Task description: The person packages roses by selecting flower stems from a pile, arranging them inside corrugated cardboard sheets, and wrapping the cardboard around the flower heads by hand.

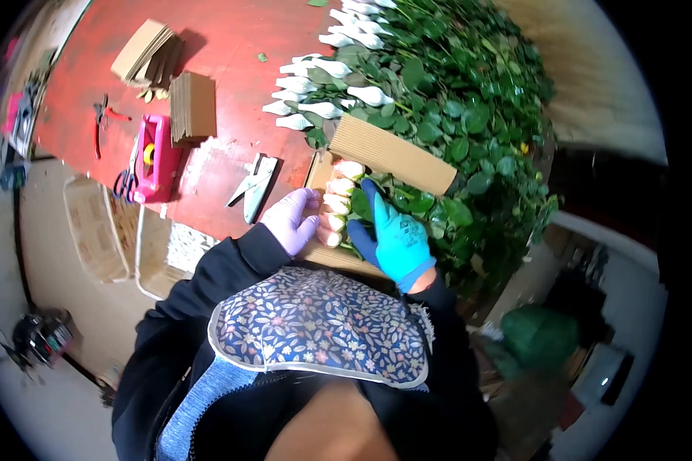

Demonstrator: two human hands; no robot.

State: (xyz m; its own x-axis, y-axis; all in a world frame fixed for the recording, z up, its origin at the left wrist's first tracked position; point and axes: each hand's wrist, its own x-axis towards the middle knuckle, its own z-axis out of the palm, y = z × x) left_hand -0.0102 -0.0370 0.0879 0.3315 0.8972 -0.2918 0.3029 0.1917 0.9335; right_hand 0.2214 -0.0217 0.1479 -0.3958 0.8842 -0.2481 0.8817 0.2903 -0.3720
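Note:
Pale pink-and-cream roses point(336, 203) lie in a row, heads to the left, on a sheet of corrugated cardboard point(354, 263) at the table's front edge. My left hand point(291, 220), in a lilac glove, is at the cardboard's left edge beside the rose heads. Its thumb is apart from its fingers, whose tips reach the edge. Over the stems and leaves lies my right hand point(396, 244), in a blue coated glove, its index finger and thumb spread. The cardboard's upper flap point(392, 154) stands behind the roses.
A stapler point(259, 188), pink tape dispenser point(158, 160), scissors point(125, 183) and red-handled pruners point(100, 127) lie left on the red table point(246, 69). Cardboard stacks point(192, 107) stand behind them. Leafy stems point(469, 100) with white-netted heads point(323, 109) cover the right side.

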